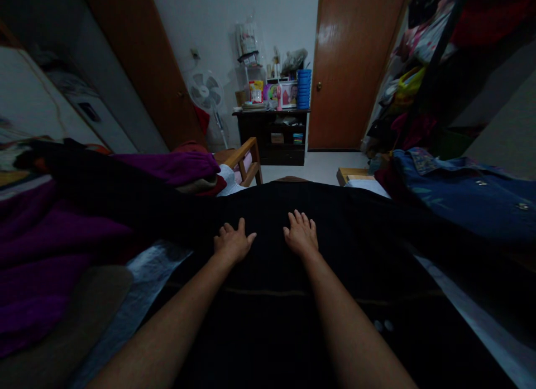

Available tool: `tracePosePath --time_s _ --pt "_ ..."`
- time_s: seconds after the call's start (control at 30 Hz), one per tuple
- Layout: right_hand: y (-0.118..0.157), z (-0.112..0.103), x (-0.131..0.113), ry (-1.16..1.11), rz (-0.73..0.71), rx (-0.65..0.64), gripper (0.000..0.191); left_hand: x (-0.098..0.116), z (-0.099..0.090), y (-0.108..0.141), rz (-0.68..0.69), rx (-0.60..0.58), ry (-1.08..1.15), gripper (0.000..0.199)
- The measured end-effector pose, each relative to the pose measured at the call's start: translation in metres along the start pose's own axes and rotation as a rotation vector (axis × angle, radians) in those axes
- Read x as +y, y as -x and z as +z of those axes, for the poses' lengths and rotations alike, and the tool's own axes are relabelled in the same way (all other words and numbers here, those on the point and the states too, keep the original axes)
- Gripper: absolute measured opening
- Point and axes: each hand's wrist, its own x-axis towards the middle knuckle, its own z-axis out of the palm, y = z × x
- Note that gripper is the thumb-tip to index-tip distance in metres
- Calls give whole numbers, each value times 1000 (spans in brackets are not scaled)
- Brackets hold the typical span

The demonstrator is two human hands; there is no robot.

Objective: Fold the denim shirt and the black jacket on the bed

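Observation:
A black long-sleeved garment (268, 266) lies spread out in front of me, its sleeves reaching to both sides. Two pale round buttons (383, 325) show at its lower right, and a thin brownish line crosses its middle. My left hand (234, 241) rests palm down on the upper part of the cloth with its fingers spread. To the right of it, my right hand (301, 233) lies flat on the same garment, fingers stretched forward. Neither hand holds anything. A pale patterned sheet (154, 272) shows under the garment's edge.
Purple cloth (46, 249) is heaped at left, and a blue denim garment (473, 193) lies at right. Beyond stand a wooden chair (247, 160), a white fan (206, 90), a dark cabinet (268, 154) with assorted items, and a brown door (347, 71). Clothes hang at upper right.

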Motion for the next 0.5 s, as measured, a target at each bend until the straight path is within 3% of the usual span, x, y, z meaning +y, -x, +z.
tracePosePath --time_s 0.37,0.5 --pt "-1 2 2 6 -14 11 60 -6 5 -15 -72 -47 93 86" --pt "-1 2 2 -1 -9 -1 61 2 10 0 45 24 67 81"
